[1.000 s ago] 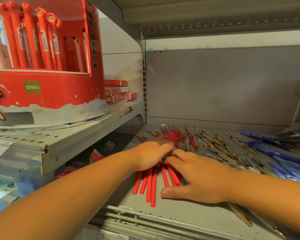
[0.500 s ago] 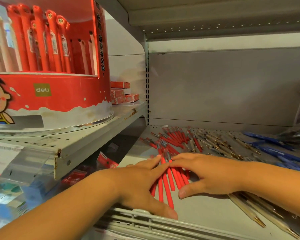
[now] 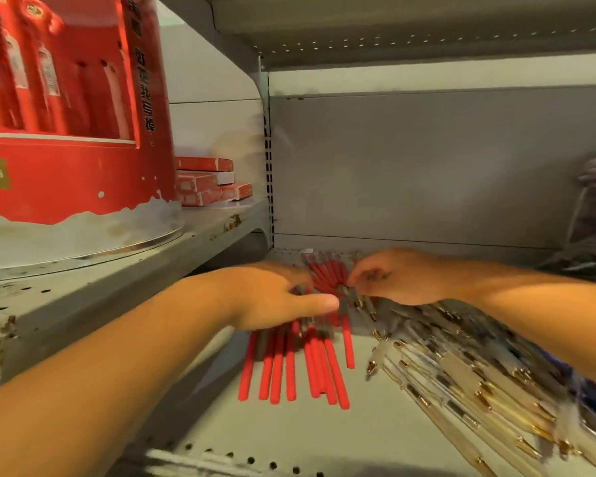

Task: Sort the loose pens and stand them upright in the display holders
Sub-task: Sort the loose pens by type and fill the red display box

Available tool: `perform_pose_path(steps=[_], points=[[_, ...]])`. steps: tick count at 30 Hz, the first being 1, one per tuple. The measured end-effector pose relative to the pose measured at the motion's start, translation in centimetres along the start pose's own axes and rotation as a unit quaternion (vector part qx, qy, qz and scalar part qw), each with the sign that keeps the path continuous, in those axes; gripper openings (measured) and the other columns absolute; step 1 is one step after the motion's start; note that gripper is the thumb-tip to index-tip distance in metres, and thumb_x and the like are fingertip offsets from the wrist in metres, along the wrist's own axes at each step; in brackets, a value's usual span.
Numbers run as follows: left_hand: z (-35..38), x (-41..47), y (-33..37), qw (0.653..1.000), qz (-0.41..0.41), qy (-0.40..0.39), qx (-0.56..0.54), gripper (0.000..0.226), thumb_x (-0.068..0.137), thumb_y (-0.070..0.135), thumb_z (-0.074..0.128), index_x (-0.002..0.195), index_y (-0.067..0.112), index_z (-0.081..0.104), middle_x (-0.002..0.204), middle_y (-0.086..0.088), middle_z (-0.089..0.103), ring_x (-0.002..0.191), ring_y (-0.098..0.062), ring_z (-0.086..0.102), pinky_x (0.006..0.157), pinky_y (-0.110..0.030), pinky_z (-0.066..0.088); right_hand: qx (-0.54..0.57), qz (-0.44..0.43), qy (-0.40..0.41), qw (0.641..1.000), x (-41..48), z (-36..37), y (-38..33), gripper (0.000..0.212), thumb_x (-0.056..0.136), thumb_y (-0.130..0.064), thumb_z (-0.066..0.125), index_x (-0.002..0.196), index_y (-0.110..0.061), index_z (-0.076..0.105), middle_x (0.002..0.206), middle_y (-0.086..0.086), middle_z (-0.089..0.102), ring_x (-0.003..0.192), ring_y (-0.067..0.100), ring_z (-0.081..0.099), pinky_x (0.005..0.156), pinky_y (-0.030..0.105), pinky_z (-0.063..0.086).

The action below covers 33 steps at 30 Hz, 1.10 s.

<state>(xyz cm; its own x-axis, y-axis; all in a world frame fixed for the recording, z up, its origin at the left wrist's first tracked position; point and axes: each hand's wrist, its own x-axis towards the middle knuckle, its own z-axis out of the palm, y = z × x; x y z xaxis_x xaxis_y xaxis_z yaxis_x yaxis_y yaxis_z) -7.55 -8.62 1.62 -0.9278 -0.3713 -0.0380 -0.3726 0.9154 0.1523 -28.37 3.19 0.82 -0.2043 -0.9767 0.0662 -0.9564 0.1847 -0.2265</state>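
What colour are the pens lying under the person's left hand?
Red: the slim loose pens show best in the head view.

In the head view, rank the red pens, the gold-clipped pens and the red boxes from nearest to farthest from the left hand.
1. red pens: under the left hand, touching it.
2. gold-clipped pens: heaped on the same shelf, to its right.
3. red boxes: stacked on the higher shelf, behind and to its left.

Display holder [image 3: 66, 166] cut off; red pens' [image 3: 289, 366] tops hidden
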Motion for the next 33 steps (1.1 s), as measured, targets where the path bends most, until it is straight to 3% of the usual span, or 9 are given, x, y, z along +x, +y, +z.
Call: perform_pose_path(steps=[2, 4, 8, 12, 15, 18, 24, 30, 33], points=[[-0.3, 1.9, 0.3, 0.999, -0.049, 0.000, 0.006, 0.084, 0.075, 0.089, 0.022, 0.134, 0.036, 0.050, 0.146, 0.004, 0.047, 0.128, -0.018, 0.046, 0.102, -0.035, 0.036, -0.030, 0.018, -0.034, 0.999, 1.2, 0.3, 1.2, 0.029, 0.102, -0.026, 0.048, 0.125, -0.032, 0.064, 0.124, -0.008, 0.064, 0.099, 0.006, 0.061, 0.079, 0.023, 0.046], [-0.1, 3.9, 0.4, 0.997, -0.076, 0.004, -0.002, 0.075, 0.083, 0.084, 0.024, 0.123, 0.030, 0.057, 0.133, 0.003, 0.055, 0.112, -0.016, 0.052, 0.087, -0.033, 0.040, -0.039, 0.028, -0.076, 0.996, 2.3, 0.7, 2.0, 0.033, 0.104, -0.020, 0.044, 0.130, -0.029, 0.062, 0.131, -0.001, 0.062, 0.109, 0.015, 0.061, 0.086, 0.025, 0.047], [0.1, 7.5, 0.4, 0.997, -0.069, 0.033, 0.019, 0.068, 0.094, 0.072, 0.026, 0.098, 0.014, 0.062, 0.095, -0.002, 0.063, 0.088, -0.020, 0.060, 0.067, -0.030, 0.038, -0.029, 0.035, -0.094, 0.995, 4.1, 1.0, 2.8, 0.035, 0.104, -0.011, 0.038, 0.123, -0.024, 0.063, 0.113, 0.001, 0.065, 0.093, 0.013, 0.061, 0.074, 0.021, 0.050], [0.4, 10.1, 0.2, 0.995, -0.081, 0.038, 0.031, 0.049, 0.100, 0.049, 0.038, 0.076, 0.011, 0.058, 0.071, -0.005, 0.059, 0.064, -0.020, 0.056, 0.061, -0.031, 0.041, -0.018, 0.035, -0.079, 0.996, 5.2, 0.8, 3.4, 0.031, 0.102, -0.005, 0.034, 0.109, -0.018, 0.063, 0.083, -0.006, 0.054, 0.065, 0.006, 0.048, 0.043, 0.010, 0.035], [0.9, 11.2, 0.2, 0.993, -0.099, 0.012, 0.059, 0.026, 0.098, 0.030, 0.046, 0.108, 0.015, 0.065, 0.101, -0.007, 0.066, 0.086, -0.023, 0.063, 0.073, -0.033, 0.050, 0.003, 0.035, -0.083, 0.996, 5.7, 0.9, 3.4, 0.026, 0.101, -0.006, 0.038, 0.107, -0.014, 0.062, 0.093, 0.002, 0.059, 0.075, 0.012, 0.053, 0.060, 0.017, 0.044], [1.6, 11.8, 0.1, 0.993, -0.071, -0.017, 0.096, 0.032, 0.098, 0.022, 0.051, 0.129, 0.021, 0.058, 0.121, -0.007, 0.063, 0.103, -0.025, 0.061, 0.084, -0.032, 0.049, 0.029, 0.027, -0.084, 0.996, 5.8, 1.0, 3.6, 0.020, 0.101, -0.018, 0.045, 0.105, -0.016, 0.065, 0.100, 0.006, 0.063, 0.086, 0.017, 0.059, 0.071, 0.029, 0.047], [2.6, 13.0, -0.7, 0.995, -0.029, 0.007, 0.090, 0.032, 0.094, 0.026, 0.058, 0.127, 0.028, 0.059, 0.121, -0.002, 0.061, 0.107, -0.025, 0.059, 0.093, -0.039, 0.050, 0.052, 0.052, -0.022, 0.997, 5.7, 1.0, 4.9, 0.009, 0.087, -0.021, 0.068, 0.086, -0.020, 0.059, 0.088, -0.001, 0.059, 0.080, 0.014, 0.057, 0.061, 0.025, 0.041], [3.6, 13.0, -1.5, 0.996, 0.033, 0.081, 0.036, 0.030, 0.091, 0.019, 0.065, 0.118, 0.032, 0.067, 0.121, 0.006, 0.064, 0.109, -0.018, 0.061, 0.093, -0.032, 0.049, 0.089, 0.093, 0.026, 0.991, 5.9, 0.9, 6.1, 0.006, 0.089, -0.008, 0.057, 0.094, -0.010, 0.059, 0.080, 0.002, 0.055, 0.062, 0.011, 0.051, 0.049, 0.020, 0.040], [3.8, 12.9, -1.4, 0.994, 0.053, 0.090, 0.024, 0.033, 0.088, 0.007, 0.065, 0.112, 0.030, 0.070, 0.120, 0.006, 0.064, 0.108, -0.016, 0.060, 0.095, -0.036, 0.050, 0.055, 0.099, 0.043, 0.993, 5.2, 0.1, 7.6, 0.014, 0.095, -0.013, 0.054, 0.084, -0.021, 0.058, 0.088, 0.000, 0.063, 0.074, 0.013, 0.060, 0.060, 0.022, 0.046]])
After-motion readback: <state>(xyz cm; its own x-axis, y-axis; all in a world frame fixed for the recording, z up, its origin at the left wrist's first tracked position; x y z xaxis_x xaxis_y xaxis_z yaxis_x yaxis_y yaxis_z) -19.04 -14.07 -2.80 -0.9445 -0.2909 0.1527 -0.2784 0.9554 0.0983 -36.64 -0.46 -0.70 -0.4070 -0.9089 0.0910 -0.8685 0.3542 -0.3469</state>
